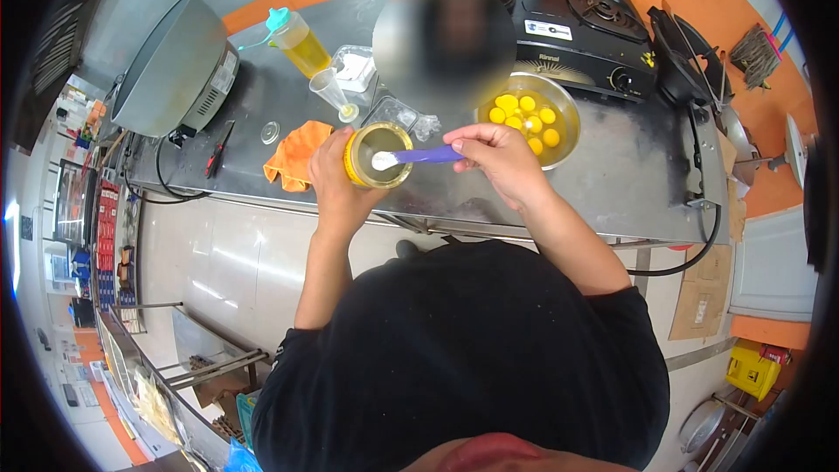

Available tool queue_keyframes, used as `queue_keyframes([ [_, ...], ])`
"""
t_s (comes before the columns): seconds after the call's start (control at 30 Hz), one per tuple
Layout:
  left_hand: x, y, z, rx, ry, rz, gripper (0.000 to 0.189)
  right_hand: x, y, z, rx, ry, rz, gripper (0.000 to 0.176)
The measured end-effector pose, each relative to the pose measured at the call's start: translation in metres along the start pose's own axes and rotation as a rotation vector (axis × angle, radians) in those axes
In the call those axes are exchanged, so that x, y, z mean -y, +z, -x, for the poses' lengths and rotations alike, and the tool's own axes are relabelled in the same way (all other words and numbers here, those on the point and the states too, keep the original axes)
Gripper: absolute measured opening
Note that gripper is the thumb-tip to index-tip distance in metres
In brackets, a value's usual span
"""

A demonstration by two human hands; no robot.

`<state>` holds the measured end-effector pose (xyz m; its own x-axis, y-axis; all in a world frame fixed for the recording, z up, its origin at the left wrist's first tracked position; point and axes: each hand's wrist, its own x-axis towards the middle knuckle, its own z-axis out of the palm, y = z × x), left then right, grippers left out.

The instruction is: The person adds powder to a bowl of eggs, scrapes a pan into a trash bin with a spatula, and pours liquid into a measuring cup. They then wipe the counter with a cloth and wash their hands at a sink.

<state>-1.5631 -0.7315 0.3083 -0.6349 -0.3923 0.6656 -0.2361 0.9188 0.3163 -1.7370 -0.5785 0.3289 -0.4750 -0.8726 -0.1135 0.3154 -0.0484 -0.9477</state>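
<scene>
My left hand [332,179] is wrapped around a yellow can [354,160] with a round open mouth, tilted so that its inside shows. Between the thumb and fingers of my right hand [502,162] is the handle of a purple spoon [428,155]. White powder [383,160] lies on the spoon's tip, over the can's mouth. Just beyond my right hand stands a metal bowl [573,118] holding several raw eggs [527,105] with whole yolks. An orange cloth [297,155] lies beside my left hand.
Behind the can are an oil bottle [306,48], a clear cup [328,87] and a plastic tub [354,68]. A gas stove [568,44] stands at the back right, a large grey pot [166,70] at the left. A red-handled knife [216,157] lies near the steel counter's front edge.
</scene>
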Motion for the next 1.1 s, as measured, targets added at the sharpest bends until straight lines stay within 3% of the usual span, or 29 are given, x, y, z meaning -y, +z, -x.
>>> queue_keyframes([
  [0.13, 0.004, 0.003, 0.004, 0.050, -0.086, 0.044, 0.084, -0.002, -0.021, 0.004, -0.061, -0.013, -0.104, 0.019],
  [0.23, 0.014, 0.008, 0.011, 0.054, -0.125, 0.099, 0.083, -0.006, -0.055, 0.011, -0.180, -0.134, -0.183, 0.020],
  [0.3, 0.017, 0.006, 0.015, 0.061, -0.163, 0.067, 0.081, -0.009, -0.079, 0.020, -0.474, -0.343, 0.172, 0.021],
  [0.33, 0.018, 0.005, 0.018, 0.081, -0.183, 0.055, 0.081, -0.014, -0.091, 0.025, -0.480, -0.340, 0.183, 0.021],
  [0.4, 0.017, 0.005, 0.021, 0.085, -0.191, 0.045, 0.081, -0.031, -0.114, 0.035, -0.688, -0.653, 1.009, 0.020],
  [0.43, 0.017, 0.006, 0.024, 0.089, -0.193, 0.024, 0.081, -0.041, -0.127, 0.040, -0.687, -0.645, 1.014, 0.020],
  [0.5, 0.016, 0.008, 0.027, 0.095, -0.185, 0.036, 0.082, -0.052, -0.142, 0.046, -0.527, -0.977, 1.633, 0.022],
  [0.63, 0.011, 0.011, 0.022, 0.118, -0.118, 0.056, 0.084, -0.039, -0.131, 0.045, -0.642, -1.006, 1.562, 0.024],
  [0.7, 0.008, 0.017, 0.018, 0.113, -0.083, 0.079, 0.084, -0.018, -0.107, 0.039, -0.694, -0.942, 1.221, 0.027],
  [0.73, 0.006, 0.021, 0.015, 0.104, -0.045, 0.113, 0.084, -0.005, -0.091, 0.040, -0.694, -0.942, 1.208, 0.027],
  [0.83, -0.001, 0.033, 0.004, 0.102, -0.041, 0.208, 0.084, 0.030, -0.046, 0.047, -0.525, -0.950, 0.966, 0.028],
  [0.97, -0.012, 0.037, -0.004, 0.085, 0.001, 0.238, 0.083, 0.039, -0.007, 0.048, -0.143, -1.186, 1.108, 0.024],
  [1.1, -0.020, 0.040, -0.006, 0.057, 0.159, 0.265, 0.088, 0.027, 0.012, 0.031, -0.024, -1.315, 1.329, 0.016],
])
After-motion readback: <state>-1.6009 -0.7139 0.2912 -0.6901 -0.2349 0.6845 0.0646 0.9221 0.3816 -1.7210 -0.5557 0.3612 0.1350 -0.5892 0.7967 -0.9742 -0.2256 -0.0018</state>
